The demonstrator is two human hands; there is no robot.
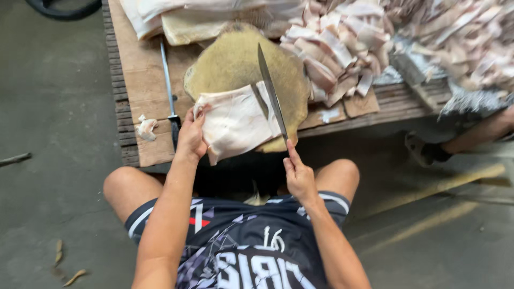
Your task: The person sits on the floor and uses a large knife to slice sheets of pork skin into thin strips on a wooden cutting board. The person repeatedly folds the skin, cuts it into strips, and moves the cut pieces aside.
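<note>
Seen from above, a seated person works at a low wooden desk (140, 80). A spare knife (169, 91) lies at nine o'clock. The left hand (190, 136) pins a pale slab of fatty meat (235, 122) on a round chopping block (235, 61), fingers curled over its left edge. The right hand (300, 176) grips a long knife (272, 93), blade laid across the slab. Cut strips (337, 48) are heaped at two o'clock. The greasy slab could slide, carrying the blade toward the pinning fingers.
</note>
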